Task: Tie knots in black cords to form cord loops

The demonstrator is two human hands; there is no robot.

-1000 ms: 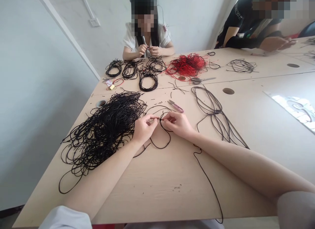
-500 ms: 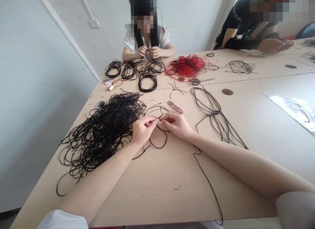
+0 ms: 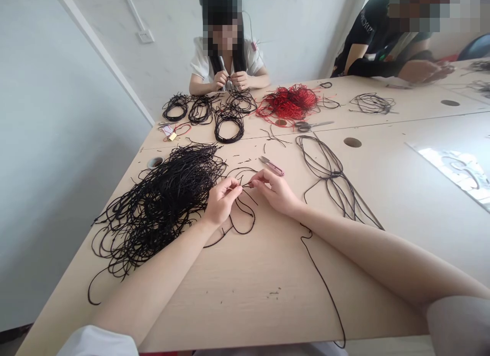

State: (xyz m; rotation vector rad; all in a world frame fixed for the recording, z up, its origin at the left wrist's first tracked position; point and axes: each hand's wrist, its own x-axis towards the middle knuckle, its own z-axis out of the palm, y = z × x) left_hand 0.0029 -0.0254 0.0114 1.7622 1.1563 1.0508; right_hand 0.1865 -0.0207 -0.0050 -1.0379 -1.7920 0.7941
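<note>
Pinched between finger and thumb of my left hand (image 3: 222,200) is a thin black cord (image 3: 253,218), whose loop hangs down onto the table below. My right hand (image 3: 276,190) pinches a stretch of the same dark cord a short gap to the right. Just beyond my right hand lie small thread snips (image 3: 271,166) with pink handles. To the left of my left hand spreads a big tangled heap of black cords (image 3: 164,203). A long loose cord (image 3: 319,272) trails from under my right forearm to the table's front edge.
A tied bundle of black cord (image 3: 335,175) lies to the right. Farther back are coiled black cords (image 3: 228,126), a red cord pile (image 3: 289,102) and scissors (image 3: 306,126). One person (image 3: 229,65) sits opposite, another (image 3: 378,50) at the far right. The table has round holes (image 3: 352,142).
My hands have drawn slightly apart, the left one moving left, opening a small gap with cord showing between them. The cord loop below has shifted slightly left.
</note>
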